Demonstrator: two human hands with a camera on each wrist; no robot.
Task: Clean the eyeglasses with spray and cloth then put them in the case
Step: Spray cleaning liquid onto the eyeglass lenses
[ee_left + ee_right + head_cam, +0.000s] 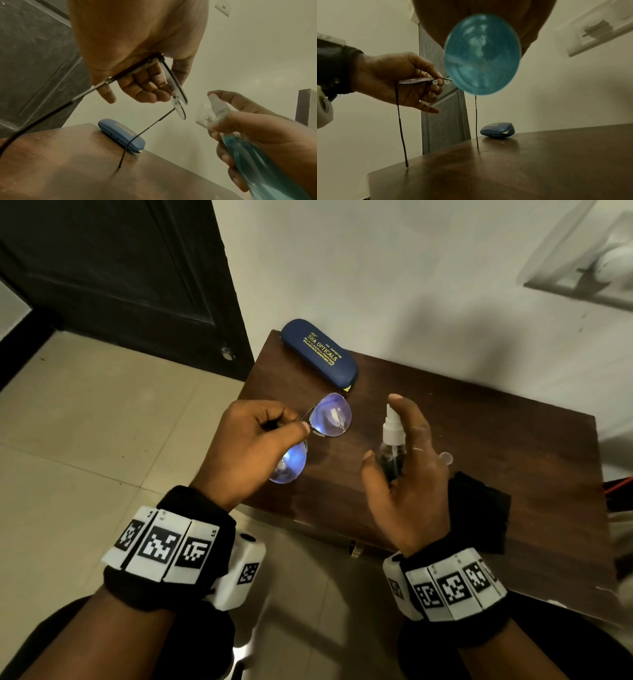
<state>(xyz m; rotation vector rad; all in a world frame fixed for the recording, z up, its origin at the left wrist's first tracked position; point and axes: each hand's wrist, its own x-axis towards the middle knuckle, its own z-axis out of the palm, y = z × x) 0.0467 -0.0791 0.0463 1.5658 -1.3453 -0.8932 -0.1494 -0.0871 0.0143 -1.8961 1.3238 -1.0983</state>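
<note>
My left hand (267, 436) pinches the eyeglasses (330, 419) at the bridge, lenses up, above the table's left part. Their thin arms (402, 135) hang down, tips near the table top. My right hand (400, 453) grips a clear spray bottle (394, 440) of blue liquid (254, 159), the index finger over its white nozzle, which points at the far lens from just to its right. A white patch lies on that lens. The blue case (318, 352) lies shut at the table's far left corner. A black cloth (479, 508) lies under my right wrist.
The dark wooden table (479, 433) stands against a white wall. A small clear cap (445, 457) lies on it behind my right hand. A dark door (120, 268) is at the far left, tiled floor (102, 422) below it. A wall fitting (589, 265) hangs at upper right.
</note>
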